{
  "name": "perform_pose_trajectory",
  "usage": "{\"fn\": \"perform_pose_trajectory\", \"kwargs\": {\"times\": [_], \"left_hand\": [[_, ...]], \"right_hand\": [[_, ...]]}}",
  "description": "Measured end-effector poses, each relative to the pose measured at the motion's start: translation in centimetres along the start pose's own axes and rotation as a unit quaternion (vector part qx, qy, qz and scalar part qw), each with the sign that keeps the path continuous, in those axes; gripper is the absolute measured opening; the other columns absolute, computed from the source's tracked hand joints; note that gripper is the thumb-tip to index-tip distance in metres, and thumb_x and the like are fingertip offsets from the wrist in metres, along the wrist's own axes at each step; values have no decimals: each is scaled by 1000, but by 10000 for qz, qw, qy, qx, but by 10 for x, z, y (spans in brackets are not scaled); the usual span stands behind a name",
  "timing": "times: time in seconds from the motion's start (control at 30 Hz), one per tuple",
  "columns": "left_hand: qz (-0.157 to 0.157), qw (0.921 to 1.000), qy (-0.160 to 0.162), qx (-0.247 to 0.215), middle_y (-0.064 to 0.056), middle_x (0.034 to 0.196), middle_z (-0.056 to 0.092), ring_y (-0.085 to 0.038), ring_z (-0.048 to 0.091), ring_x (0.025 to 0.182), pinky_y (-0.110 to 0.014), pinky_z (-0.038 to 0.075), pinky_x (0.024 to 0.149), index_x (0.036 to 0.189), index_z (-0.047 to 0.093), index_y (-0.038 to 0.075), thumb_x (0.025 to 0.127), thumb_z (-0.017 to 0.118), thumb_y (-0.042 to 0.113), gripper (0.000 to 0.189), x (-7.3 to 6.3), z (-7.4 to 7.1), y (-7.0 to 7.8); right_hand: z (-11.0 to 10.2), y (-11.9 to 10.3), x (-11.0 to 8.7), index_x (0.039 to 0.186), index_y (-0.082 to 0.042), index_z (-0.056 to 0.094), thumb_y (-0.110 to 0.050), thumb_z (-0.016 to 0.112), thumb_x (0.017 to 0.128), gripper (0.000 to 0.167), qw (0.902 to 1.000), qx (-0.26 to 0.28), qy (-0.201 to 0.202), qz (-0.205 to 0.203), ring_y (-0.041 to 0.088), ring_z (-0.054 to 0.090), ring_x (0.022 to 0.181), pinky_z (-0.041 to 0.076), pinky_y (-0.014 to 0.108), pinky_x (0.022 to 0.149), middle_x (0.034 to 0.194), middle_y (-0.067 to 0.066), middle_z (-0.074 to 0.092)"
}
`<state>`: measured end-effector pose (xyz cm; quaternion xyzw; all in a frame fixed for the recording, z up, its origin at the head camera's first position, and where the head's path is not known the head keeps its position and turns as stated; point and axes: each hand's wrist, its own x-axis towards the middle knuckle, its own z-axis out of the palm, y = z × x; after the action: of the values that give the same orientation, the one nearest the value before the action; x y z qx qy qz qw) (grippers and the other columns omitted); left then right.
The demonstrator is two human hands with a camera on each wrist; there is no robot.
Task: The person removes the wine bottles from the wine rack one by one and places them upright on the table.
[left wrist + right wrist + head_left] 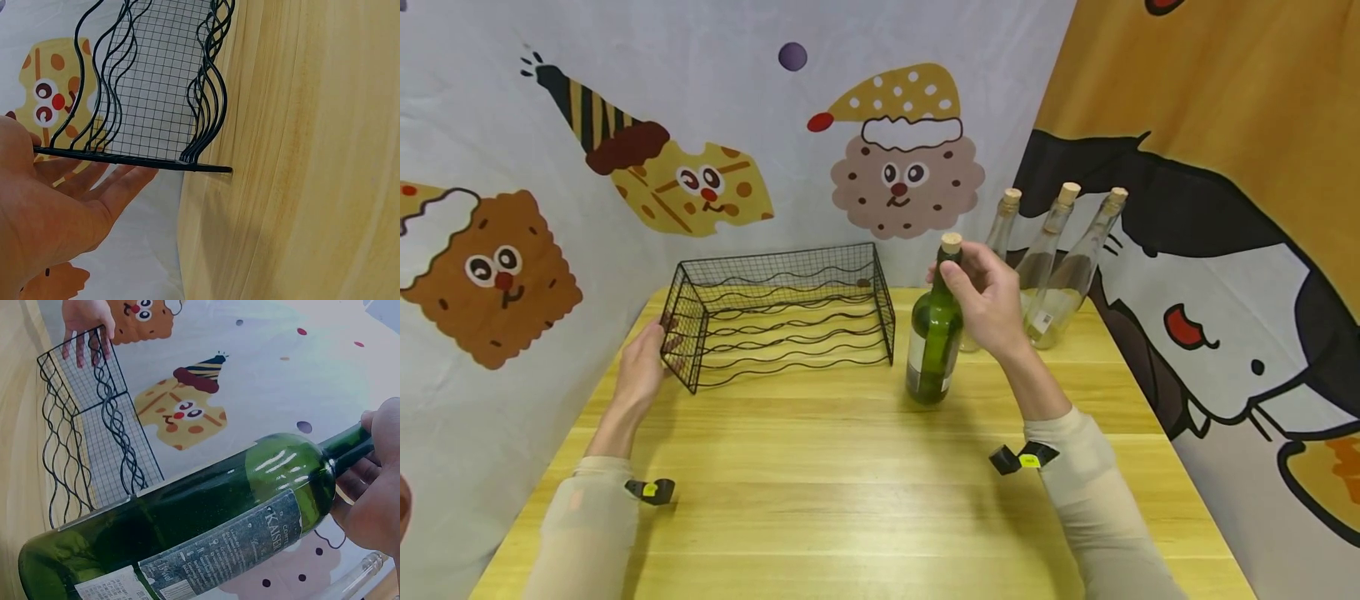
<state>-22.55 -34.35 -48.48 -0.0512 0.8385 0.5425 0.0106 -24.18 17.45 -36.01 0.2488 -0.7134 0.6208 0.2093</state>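
On the left side of the table, a black wire rack (790,321) with wavy bars and mesh panels sits against the back curtain. My left hand (642,360) grips its left end panel, with the fingers along the outer side in the left wrist view. My right hand (988,296) holds a green wine bottle (934,333) by the neck, thumb and fingers around it. The bottle is corked, carries a dark label (219,547), and is near upright, right of the rack. Whether its base touches the table cannot be told.
Three clear corked bottles (1071,267) stand behind my right hand at the back right, partly hidden by it. A wooden table (820,483) lies under everything. Printed cartoon curtains (790,150) enclose the back and sides.
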Motion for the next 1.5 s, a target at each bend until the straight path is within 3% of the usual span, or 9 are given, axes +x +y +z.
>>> {"fn": "perform_pose_trajectory", "kwargs": {"times": [0.2,0.4,0.6,0.9,1.07,1.2,1.33,1.5], "left_hand": [[-35,10000,31,48,-14,191,-5,-46,-7,177,-73,3,144,182,0,17,121,12,60,76,-1,0,-1],[2,9999,73,93,-14,191,-3,-46,-7,177,-72,2,144,182,2,17,121,12,59,75,0,0,-1],[10,10000,55,39,-13,192,-4,-45,-6,177,-74,6,143,183,3,18,121,12,60,75,0,0,-1],[58,9999,25,88,-14,192,-3,-47,-5,177,-74,4,143,183,4,17,121,12,61,76,0,-1,-2],[46,10000,34,20,-14,191,-3,-47,-5,177,-73,3,144,183,4,14,121,12,59,76,1,-1,-2],[45,9999,42,-137,-13,192,-1,-45,-2,177,-73,7,144,183,5,16,122,14,58,74,1,0,-1],[43,9997,15,-235,-11,192,-1,-46,2,177,-78,19,139,183,5,18,122,13,57,73,2,1,-1],[18,9998,32,-188,-11,192,-1,-45,1,177,-77,18,140,183,5,18,122,13,58,73,3,1,-1]], "right_hand": [[-1,8,10,135,2,71,-17,68,115,28,9989,-146,241,380,13,78,99,67,21,89,112,13,80],[0,17,19,135,-2,70,-24,69,115,30,9978,-153,418,498,19,78,105,66,23,93,119,28,77],[2,22,31,140,-8,70,-29,70,115,33,9949,-298,531,805,16,77,110,64,21,97,122,22,79],[9,36,47,133,4,71,-22,73,113,32,9909,-849,864,582,3,68,88,49,19,73,110,22,79],[11,42,50,133,0,73,-27,74,113,34,9850,-1176,1076,661,1,68,92,52,17,78,113,19,81],[14,47,52,135,-1,72,-27,75,112,35,9805,-1296,1232,817,7,72,101,56,17,84,118,19,81],[16,50,53,136,-1,72,-25,76,111,34,9761,-1351,1378,995,19,77,108,59,19,88,122,19,81],[17,52,54,138,-2,71,-25,76,111,35,9715,-1440,1520,1106,30,79,115,65,32,97,123,18,79]]}}
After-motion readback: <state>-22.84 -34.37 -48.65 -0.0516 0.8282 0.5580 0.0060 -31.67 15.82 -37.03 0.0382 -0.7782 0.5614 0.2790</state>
